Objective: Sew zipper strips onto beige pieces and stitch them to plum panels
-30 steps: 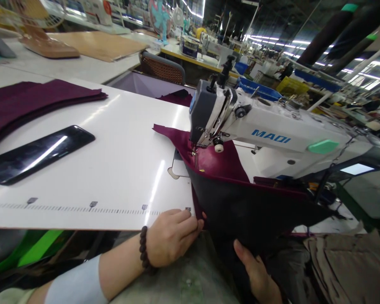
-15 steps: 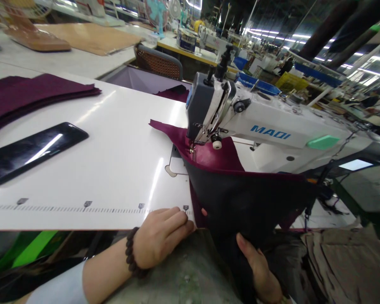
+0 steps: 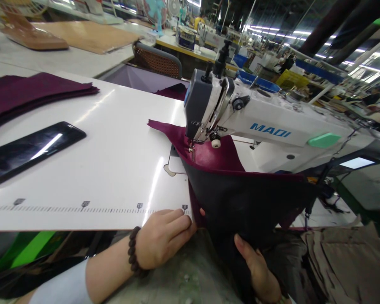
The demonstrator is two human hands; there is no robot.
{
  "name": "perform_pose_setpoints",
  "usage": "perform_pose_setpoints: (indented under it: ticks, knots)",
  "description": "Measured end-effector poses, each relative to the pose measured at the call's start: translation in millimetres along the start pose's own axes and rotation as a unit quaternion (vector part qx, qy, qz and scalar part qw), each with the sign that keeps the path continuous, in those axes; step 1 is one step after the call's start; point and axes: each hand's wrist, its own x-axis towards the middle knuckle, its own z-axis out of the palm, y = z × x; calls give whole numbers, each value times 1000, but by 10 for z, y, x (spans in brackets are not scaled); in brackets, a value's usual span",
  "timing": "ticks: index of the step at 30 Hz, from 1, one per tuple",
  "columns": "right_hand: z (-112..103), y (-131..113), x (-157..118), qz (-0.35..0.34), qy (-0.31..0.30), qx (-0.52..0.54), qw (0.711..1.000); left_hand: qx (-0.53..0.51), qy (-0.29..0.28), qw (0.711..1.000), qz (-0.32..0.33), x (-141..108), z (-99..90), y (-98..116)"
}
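Under the needle and presser foot of a white sewing machine point(image 3: 266, 122) lies a maroon piece of material point(image 3: 220, 156). Its black underside point(image 3: 247, 207) hangs over the table's front edge towards me. My left hand point(image 3: 166, 236), with a beaded bracelet on the wrist, is closed at the table edge, its fingers curled on the left edge of the material. My right hand point(image 3: 258, 268) grips the black side lower down, thumb on top and most fingers hidden behind it. One fingertip shows beside the maroon edge between my hands.
A black phone point(image 3: 34, 152) lies on the white table point(image 3: 120, 139), with stacked maroon pieces point(image 3: 34, 95) behind it. Grey-brown pieces point(image 3: 351, 261) are piled at the lower right. A chair point(image 3: 158, 59) stands beyond the table; printed ruler marks run along its front edge.
The view has shifted very slightly. My left hand has turned a little and sits marginally further right against the material; the cloth under the needle looks nearly the same.
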Motion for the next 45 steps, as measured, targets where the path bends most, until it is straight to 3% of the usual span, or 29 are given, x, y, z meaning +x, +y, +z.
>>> perform_pose_setpoints:
  ticks: [5,10,17,27,33,39,45]
  knots:
    - [6,-49,-10,8,-48,-7,999,16,-18,999,20,-3,13,-4]
    - [5,-32,-19,18,-65,-44,997,22,-7,999,-28,13,23,1]
    - [-51,-217,17,-116,-132,-138,975,47,-54,997,2,-33,28,-34]
    - [-159,-487,149,-163,-206,-152,953,16,-97,994,-40,-54,42,-43]
    - [-226,-512,248,-109,-194,-173,959,46,-112,993,1,-76,43,-65]
    - [-224,-524,292,-163,-214,-177,947,51,-107,993,16,-79,41,-70]
    - [-186,-612,279,-165,-255,-205,930,46,-117,992,23,-93,50,-91]
